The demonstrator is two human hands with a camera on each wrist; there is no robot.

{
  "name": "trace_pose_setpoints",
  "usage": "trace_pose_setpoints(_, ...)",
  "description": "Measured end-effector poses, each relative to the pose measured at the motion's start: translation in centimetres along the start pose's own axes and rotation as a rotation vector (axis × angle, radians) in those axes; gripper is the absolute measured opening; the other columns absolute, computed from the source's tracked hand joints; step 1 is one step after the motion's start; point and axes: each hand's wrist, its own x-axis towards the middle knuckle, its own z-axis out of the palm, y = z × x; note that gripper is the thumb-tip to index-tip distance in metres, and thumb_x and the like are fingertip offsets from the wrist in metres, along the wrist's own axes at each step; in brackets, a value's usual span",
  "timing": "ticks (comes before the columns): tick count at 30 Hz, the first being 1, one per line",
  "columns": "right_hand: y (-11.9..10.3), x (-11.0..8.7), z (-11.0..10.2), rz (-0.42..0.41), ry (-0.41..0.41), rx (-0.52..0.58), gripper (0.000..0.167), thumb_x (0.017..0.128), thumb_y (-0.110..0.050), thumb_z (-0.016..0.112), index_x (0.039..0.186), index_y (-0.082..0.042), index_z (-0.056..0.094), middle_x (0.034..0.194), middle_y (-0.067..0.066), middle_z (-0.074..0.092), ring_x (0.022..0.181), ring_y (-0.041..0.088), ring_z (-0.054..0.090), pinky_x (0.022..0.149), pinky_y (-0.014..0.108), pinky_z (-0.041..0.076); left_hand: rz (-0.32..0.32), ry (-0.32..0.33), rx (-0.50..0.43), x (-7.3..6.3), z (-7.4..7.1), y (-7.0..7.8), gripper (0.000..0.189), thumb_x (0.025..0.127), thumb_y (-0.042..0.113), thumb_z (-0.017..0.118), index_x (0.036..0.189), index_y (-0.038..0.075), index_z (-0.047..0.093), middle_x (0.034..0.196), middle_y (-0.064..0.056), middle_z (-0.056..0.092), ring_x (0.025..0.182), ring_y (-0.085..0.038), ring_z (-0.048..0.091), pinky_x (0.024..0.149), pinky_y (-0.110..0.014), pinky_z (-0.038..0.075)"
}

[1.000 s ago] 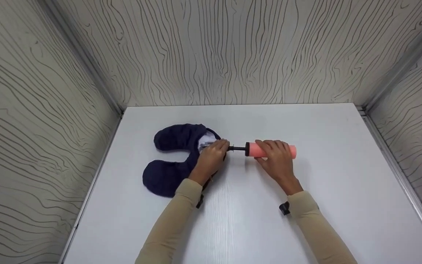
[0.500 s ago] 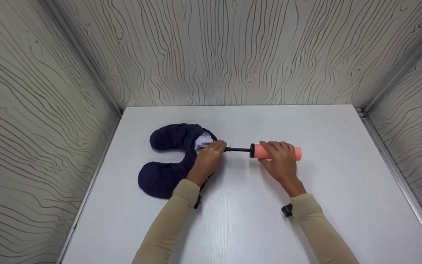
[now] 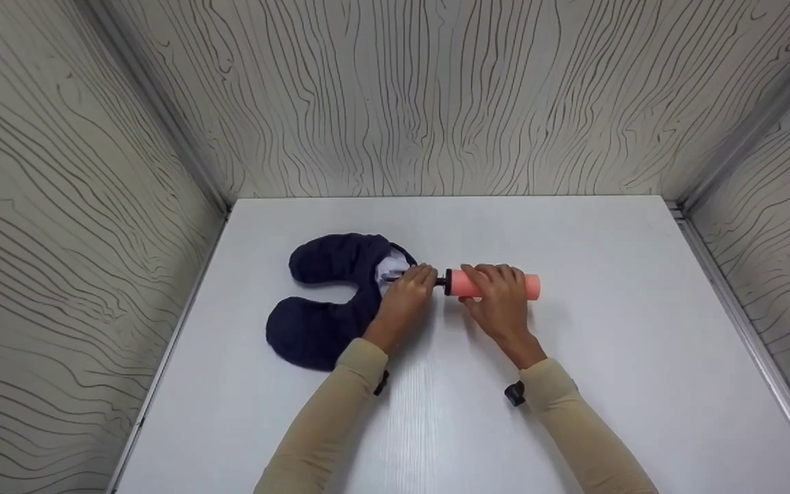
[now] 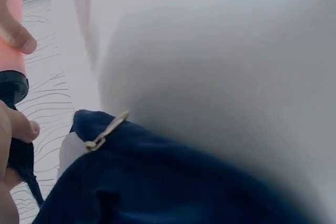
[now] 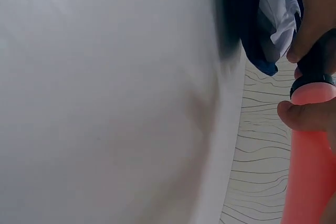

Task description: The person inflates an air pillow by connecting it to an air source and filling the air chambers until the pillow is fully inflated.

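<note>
A navy U-shaped neck pillow lies left of centre, its closed end toward my hands. White inner material shows through an opening in that end. My left hand grips the black end of a hand pump right at this opening. In the left wrist view, a thin black tip runs from that end down to the pillow. My right hand is wrapped around the pump's pink barrel. Only a short piece of black rod shows between barrel and left hand.
Pillow and arms are over a white table, walled at the back and both sides by wood-grain panels. A metal zipper pull hangs at the pillow's edge. Dark devices sit at both wrists.
The right hand first drew the pink barrel rightward, lengthening the exposed rod, then pushed it back left so the rod is now short. The left hand and pillow shifted slightly left, then right.
</note>
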Motion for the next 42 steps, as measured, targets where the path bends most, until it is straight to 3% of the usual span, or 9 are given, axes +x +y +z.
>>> trace_pose_setpoints(9,1.1,-0.1,-0.7,0.025,-0.032,0.033,0.065,0.074,-0.019,0.1,0.134,-0.017,0.074,0.12,0.013,0.078,0.112,0.038,0.068,0.103,0.058,0.052,0.025,0.016,-0.012,-0.2,0.0,-1.0,0.032,0.091,-0.003,0.072,0.122,0.004,0.074,0.122,-0.006,0.078,0.116,-0.019,0.075,0.106,-0.027,0.059)
trace_pose_setpoints(17,3.0,-0.9,-1.7,0.074,-0.056,0.038,0.063,0.077,-0.021,0.098,0.135,-0.018,0.074,0.123,0.013,0.078,0.115,0.039,0.069,0.106,0.059,0.052,-0.013,-0.032,-0.085,-0.6,0.3,-2.1,0.036,0.091,-0.003,0.075,0.127,0.003,0.072,0.127,-0.009,0.076,0.12,-0.022,0.073,0.108,-0.028,0.059)
trace_pose_setpoints(26,5.3,-1.7,-2.9,0.097,-0.02,0.028,0.064,0.074,-0.016,0.099,0.133,-0.017,0.075,0.12,0.015,0.078,0.114,0.04,0.068,0.106,0.059,0.051,-0.034,-0.016,-0.087,-0.8,0.0,-2.4,0.035,0.093,-0.004,0.074,0.127,0.002,0.073,0.126,-0.01,0.077,0.119,-0.023,0.073,0.106,-0.028,0.059)
trace_pose_setpoints(33,2.8,-1.3,-1.8,0.084,-0.042,0.026,0.062,0.076,-0.016,0.098,0.134,-0.018,0.075,0.121,0.013,0.078,0.114,0.039,0.067,0.105,0.057,0.051,-0.001,-0.032,-0.023,-0.5,0.0,-0.9,0.032,0.091,-0.004,0.07,0.122,0.004,0.074,0.123,-0.007,0.078,0.116,-0.02,0.074,0.106,-0.028,0.06)
trace_pose_setpoints(42,0.6,-0.6,-0.7,0.032,-0.036,-0.003,0.064,0.076,-0.019,0.098,0.135,-0.017,0.074,0.12,0.012,0.078,0.111,0.038,0.069,0.102,0.058,0.054,-0.004,-0.028,-0.045,0.0,-0.1,0.2,0.03,0.092,-0.001,0.071,0.122,0.004,0.075,0.123,-0.007,0.078,0.117,-0.021,0.074,0.104,-0.029,0.061)
